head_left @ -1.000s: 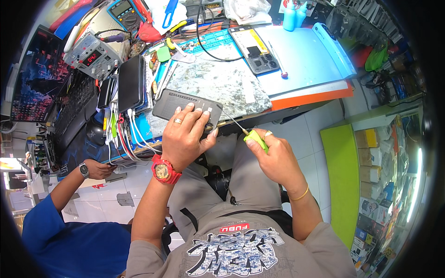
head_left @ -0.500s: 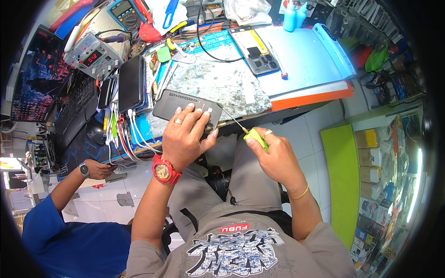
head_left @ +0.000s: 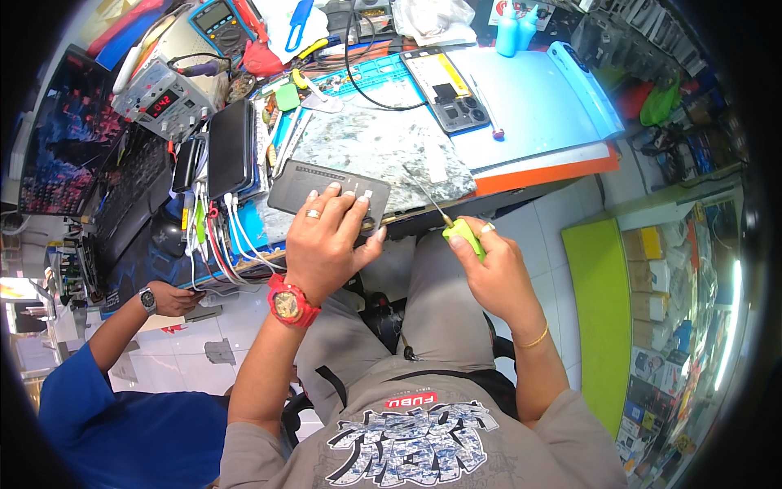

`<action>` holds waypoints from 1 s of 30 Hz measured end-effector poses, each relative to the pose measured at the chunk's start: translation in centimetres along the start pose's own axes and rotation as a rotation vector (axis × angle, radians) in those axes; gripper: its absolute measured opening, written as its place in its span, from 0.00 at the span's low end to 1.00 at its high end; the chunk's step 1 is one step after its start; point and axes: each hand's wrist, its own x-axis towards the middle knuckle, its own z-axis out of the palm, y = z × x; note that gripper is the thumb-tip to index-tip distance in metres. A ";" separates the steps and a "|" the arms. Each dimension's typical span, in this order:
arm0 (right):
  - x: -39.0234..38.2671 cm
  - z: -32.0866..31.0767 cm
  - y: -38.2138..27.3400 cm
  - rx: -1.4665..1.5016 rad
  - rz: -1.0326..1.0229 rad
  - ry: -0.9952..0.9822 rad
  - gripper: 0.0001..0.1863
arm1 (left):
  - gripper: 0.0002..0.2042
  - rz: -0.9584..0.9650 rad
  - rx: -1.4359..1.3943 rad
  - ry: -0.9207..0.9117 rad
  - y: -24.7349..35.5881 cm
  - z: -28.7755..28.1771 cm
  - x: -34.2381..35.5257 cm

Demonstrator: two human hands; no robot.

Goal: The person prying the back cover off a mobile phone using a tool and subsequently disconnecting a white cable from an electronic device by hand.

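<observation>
My left hand (head_left: 326, 244) lies over a dark grey phone-shaped panel (head_left: 301, 181), fingertips on its face and thumb by its right end, gripping it against the near edge of a mottled pale work mat (head_left: 371, 138). My right hand (head_left: 494, 269) is closed round the lime-green handle (head_left: 466, 239) of a thin tool; its long metal shaft (head_left: 428, 193) points up and left, with the tip right of the panel, apart from it.
A black phone (head_left: 228, 151) and white cables (head_left: 248, 240) lie left, near a power supply (head_left: 167, 102) and laptop (head_left: 61, 130). An opened phone (head_left: 444, 90) sits behind. A co-worker's hand (head_left: 175, 301) is lower left, a green-edged display case (head_left: 590, 318) right.
My right hand has moved right and slightly up with the tool, whose shaft has come away from the panel's right corner. My left hand and the panel have barely moved.
</observation>
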 end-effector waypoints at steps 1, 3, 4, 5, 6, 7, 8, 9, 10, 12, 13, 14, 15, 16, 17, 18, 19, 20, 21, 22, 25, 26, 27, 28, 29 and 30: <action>-0.3 0.1 0.4 0.040 -0.028 0.024 0.25 | 0.21 -0.014 0.009 -0.007 0.5 -0.1 0.2; -1.2 0.3 1.0 0.056 -0.019 0.005 0.25 | 0.21 -0.043 0.032 -0.031 1.4 0.1 0.3; -1.6 0.4 1.1 0.064 -0.013 -0.004 0.25 | 0.20 -0.057 0.043 -0.043 1.6 0.2 0.2; -1.9 0.4 1.1 0.065 -0.021 -0.015 0.25 | 0.19 -0.057 0.045 -0.058 1.5 0.3 0.0; -2.2 0.3 1.1 0.065 -0.029 -0.026 0.26 | 0.19 -0.045 0.049 -0.028 1.6 0.4 -0.3; -2.5 0.3 1.0 0.064 -0.037 -0.037 0.26 | 0.19 -0.033 0.052 0.001 1.8 0.4 -0.6; -2.9 0.2 1.2 0.079 -0.032 -0.026 0.26 | 0.19 -0.021 0.055 0.029 2.0 0.5 -1.0; -3.3 0.2 1.6 0.094 -0.026 -0.015 0.25 | 0.19 0.016 0.089 0.046 2.0 0.4 -1.4; -3.7 0.1 1.9 0.108 -0.021 -0.004 0.25 | 0.19 0.066 0.095 0.061 2.1 0.2 -1.7; -4.4 -0.3 2.5 0.103 -0.025 0.021 0.25 | 0.18 0.164 0.108 0.090 2.1 -0.4 -1.9; -4.8 -0.5 2.8 0.100 -0.027 0.034 0.25 | 0.17 0.207 0.112 0.133 2.2 -0.7 -1.7; -5.0 -0.8 3.1 0.104 -0.014 0.044 0.25 | 0.18 0.262 0.105 0.193 2.2 -1.0 -1.4; -5.3 -1.0 3.3 0.109 -0.002 0.054 0.25 | 0.18 0.317 0.098 0.253 2.0 -1.1 -0.9; -5.6 -1.2 3.4 0.113 0.011 0.064 0.25 | 0.19 0.372 0.090 0.312 1.8 -1.2 -0.2; -5.8 -1.4 3.5 0.139 0.032 0.084 0.25 | 0.22 0.418 0.066 0.311 1.6 -1.6 1.3; -6.0 -1.6 3.4 0.154 0.069 0.079 0.25 | 0.23 0.450 0.029 0.246 1.1 -1.5 2.2; -6.2 -1.8 3.2 0.169 0.105 0.075 0.25 | 0.24 0.483 -0.008 0.181 0.3 -1.5 2.9; -6.3 -2.1 3.1 0.185 0.145 0.075 0.25 | 0.25 0.518 -0.048 0.115 -0.3 -1.4 3.7; -6.5 -2.0 3.4 0.181 0.127 0.083 0.25 | 0.25 0.536 -0.132 0.042 -0.9 -1.2 4.1; -6.7 -1.8 3.8 0.176 0.109 0.091 0.26 | 0.24 0.541 -0.132 0.001 -1.3 -1.4 4.1; -6.8 -1.3 3.9 0.169 0.074 0.074 0.26 | 0.23 0.519 -0.154 -0.146 -2.9 -1.5 3.3; -6.9 -1.0 3.9 0.168 0.064 0.059 0.26 | 0.23 0.472 -0.145 -0.179 -3.2 -1.7 3.0; -7.0 -0.3 4.4 0.156 0.023 0.062 0.27 | 0.23 0.423 -0.134 -0.212 -3.5 -1.8 2.7; -6.9 0.2 4.4 0.176 0.024 0.054 0.27 | 0.23 0.374 -0.123 -0.244 -3.5 -2.0 2.4; -6.8 0.9 4.3 0.194 0.025 0.042 0.27 | 0.21 0.291 -0.176 -0.283 -3.3 -2.6 2.2; -6.7 1.5 3.9 0.212 0.025 0.029 0.27 | 0.21 0.246 -0.169 -0.264 -2.8 -3.0 2.1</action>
